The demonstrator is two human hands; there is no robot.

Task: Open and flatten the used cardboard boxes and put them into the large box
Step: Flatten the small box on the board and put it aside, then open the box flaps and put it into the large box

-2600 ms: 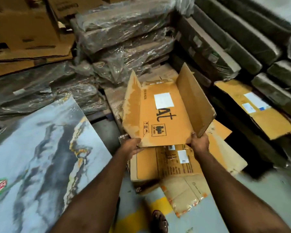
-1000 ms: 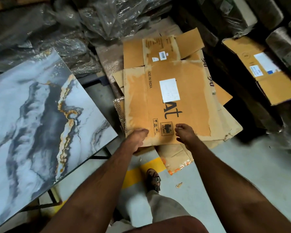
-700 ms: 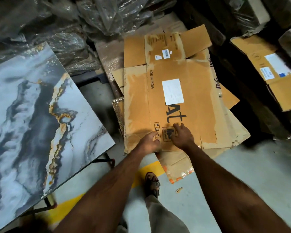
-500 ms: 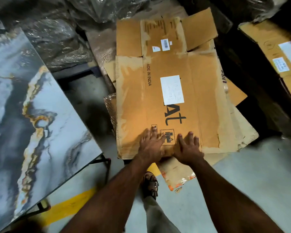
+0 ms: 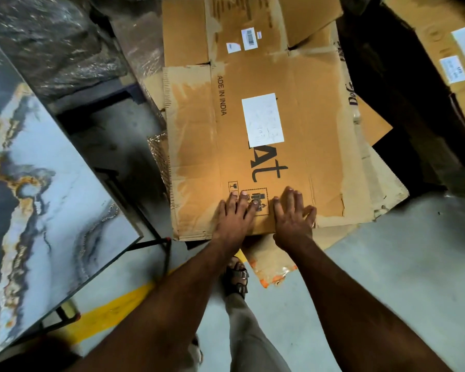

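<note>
Here, both hands, left (image 5: 235,218) and right (image 5: 293,216), press flat-fingered on the near edge of the box (image 5: 255,146) atop the stack; pressing along each crease should flatten it fully.

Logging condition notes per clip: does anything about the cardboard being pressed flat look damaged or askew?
Yes. The flattened box under both hands is worn: pale, scuffed patches on its left panel and a ragged torn right edge. The stack beneath is fanned out unevenly, corners jutting right.
</note>
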